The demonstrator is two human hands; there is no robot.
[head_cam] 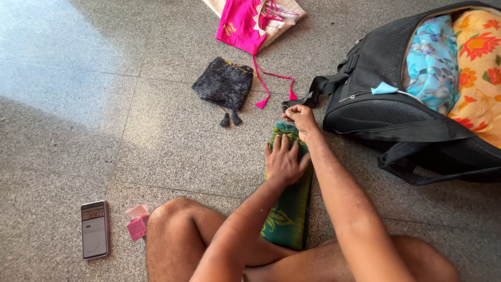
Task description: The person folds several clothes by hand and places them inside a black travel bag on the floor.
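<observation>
No sleeves on me, both arms bare to the top of the shot. My left hand (pixel 282 163) & right hand (pixel 301 118): no rings, no watch, no bands, nails short. Legs bare too, knees uncovered; no clothing of mine shows anywhere in view.

Green patterned cloth (pixel 288 209) lying folded, looking soft, faintly sheeny. Floor (pixel 62 104) showing speckled polished stone, glaring glossy where light is falling. Black bag (pixel 386 62) showing matt textured fabric. Dark garment (pixel 224 83) looking lacy. Phone (pixel 95 230) screen shining glassy.
</observation>
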